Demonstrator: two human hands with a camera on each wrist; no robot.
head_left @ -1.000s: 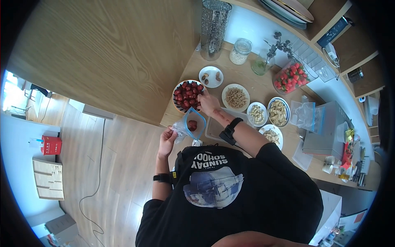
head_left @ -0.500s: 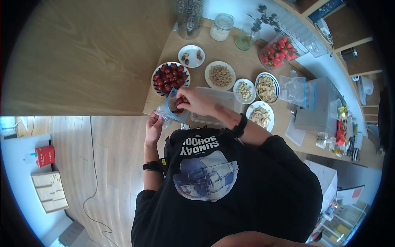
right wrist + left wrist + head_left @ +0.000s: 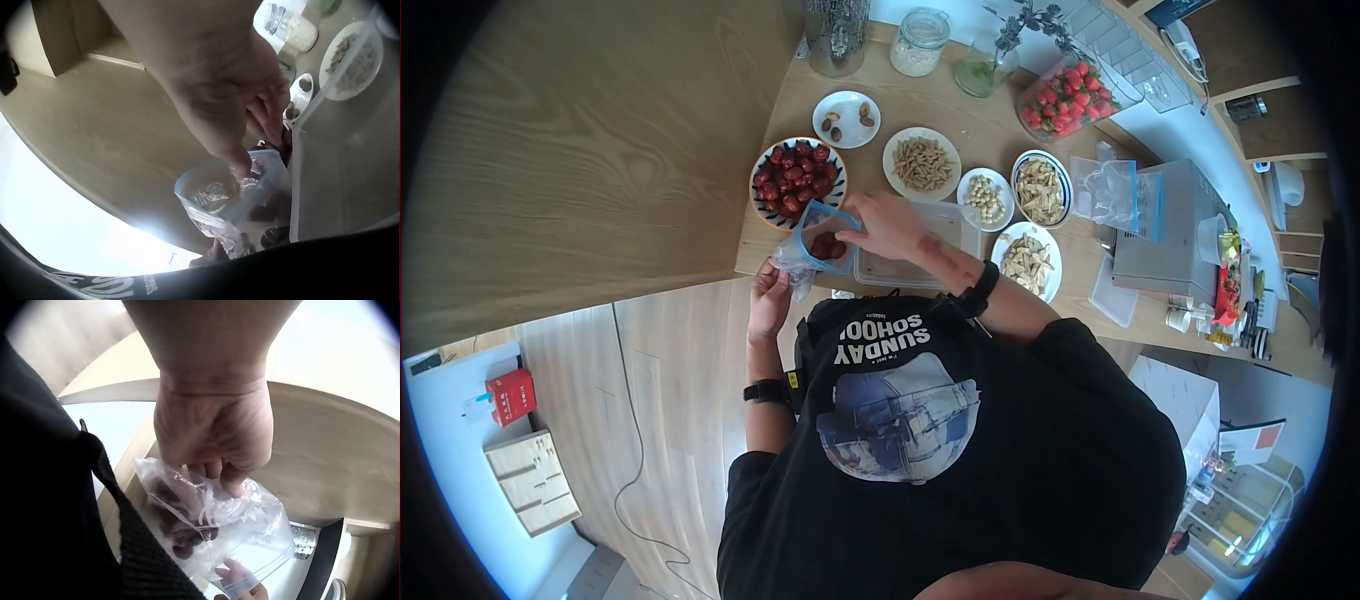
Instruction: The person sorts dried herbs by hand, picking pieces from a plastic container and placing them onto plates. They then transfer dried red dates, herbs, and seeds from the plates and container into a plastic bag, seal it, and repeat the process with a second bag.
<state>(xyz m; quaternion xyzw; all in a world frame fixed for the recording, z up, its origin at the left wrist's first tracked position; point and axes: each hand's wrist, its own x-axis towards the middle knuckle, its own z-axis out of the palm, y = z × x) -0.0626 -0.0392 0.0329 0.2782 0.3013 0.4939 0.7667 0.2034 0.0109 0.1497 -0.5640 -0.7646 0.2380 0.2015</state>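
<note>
My left hand pinches the lower side of a clear zip bag, its fingers curled into the plastic in the left wrist view. Dark red dates lie inside the bag, whose blue-edged mouth stands open. At that mouth is my right hand, thumb apart from the fingers and over the rim; in the right wrist view the thumb reaches the bag opening, with no date seen between thumb and fingers. Just behind the bag stands a patterned bowl heaped with red dates.
A clear tray sits right of the bag. Several plates and bowls of dried pieces stand beyond, including a white plate with brown nuts. Farther back are a glass jar, a strawberry container and another zip bag.
My right hand has moved from the date bowl to the bag's mouth; a date seen in its fingers half a second ago is no longer there. The head view has shifted.
</note>
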